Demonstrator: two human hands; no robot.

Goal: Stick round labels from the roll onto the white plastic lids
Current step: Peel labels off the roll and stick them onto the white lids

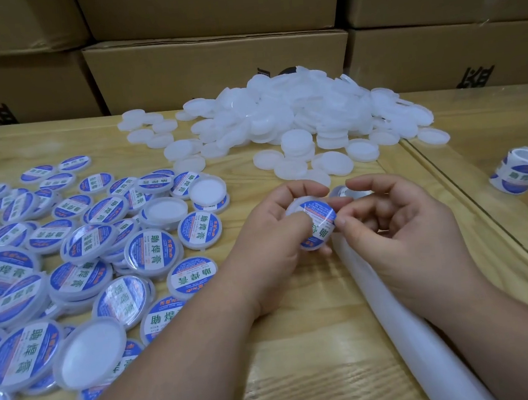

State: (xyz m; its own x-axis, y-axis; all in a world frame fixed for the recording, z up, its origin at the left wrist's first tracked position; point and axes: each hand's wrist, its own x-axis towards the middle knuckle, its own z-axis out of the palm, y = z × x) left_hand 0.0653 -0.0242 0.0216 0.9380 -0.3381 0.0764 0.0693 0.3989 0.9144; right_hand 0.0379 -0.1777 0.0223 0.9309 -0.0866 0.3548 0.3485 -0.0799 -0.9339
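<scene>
Label going onto a lid

Left hand [269, 232] holds lid [293, 209]; right hand [399, 228] pinches label [319, 223]. Off-centre placement could crease it.

head: worn by person | faces forward-down over wooden table [323, 372] | close range | single view

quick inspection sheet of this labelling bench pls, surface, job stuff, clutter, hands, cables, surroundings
surface: wooden table, a seam running along its right part.
job's things: pile of bare lids at the back; labelled lids spread on the left; label roll on the right; backing strip trailing under the right arm.
clutter: nothing seen.
grippers: left hand holds a lid; right hand pinches its label's edge.
cables: nothing seen.
surroundings: stacked cardboard boxes behind the table.
</scene>
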